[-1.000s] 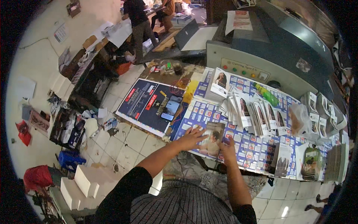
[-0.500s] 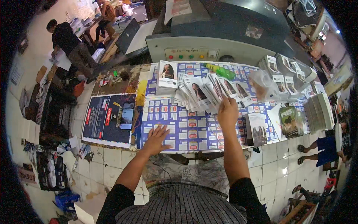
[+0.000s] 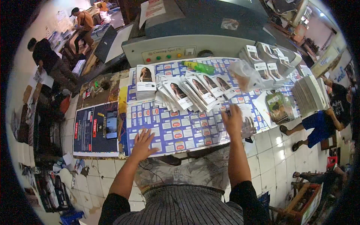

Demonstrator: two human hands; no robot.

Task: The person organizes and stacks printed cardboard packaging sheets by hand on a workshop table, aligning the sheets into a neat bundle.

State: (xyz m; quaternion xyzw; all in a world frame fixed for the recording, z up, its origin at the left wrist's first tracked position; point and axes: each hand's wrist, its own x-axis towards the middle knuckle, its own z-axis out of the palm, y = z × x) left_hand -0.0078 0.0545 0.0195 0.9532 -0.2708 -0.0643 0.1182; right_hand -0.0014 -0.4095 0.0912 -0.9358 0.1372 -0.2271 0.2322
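Note:
My left hand (image 3: 142,144) lies flat near the front edge of the table, fingers spread on a blue printed sheet (image 3: 161,129). My right hand (image 3: 233,119) is over the right front part of the sheet, beside a small white stack with a dark picture (image 3: 247,122). Motion smears its fingers, so any hold is unclear. Ahead of it, white printed cards with a dark-haired figure (image 3: 202,90) lie in an overlapping, fanned pile. To their left stands a neat stack of the same cards (image 3: 146,80).
A green bottle (image 3: 202,68) and a clear plastic bag (image 3: 245,77) lie behind the cards. Wrapped card bundles (image 3: 270,69), green printed packs (image 3: 279,107) and a tall paper stack (image 3: 309,93) stand right. A phone (image 3: 111,125) rests left. A machine (image 3: 161,50) backs the table. Other people stand around.
My right hand has left the fanned cards and come nearer to me, toward the small white stack. My left hand stays flat. The whole view has shifted, showing more of a person at right.

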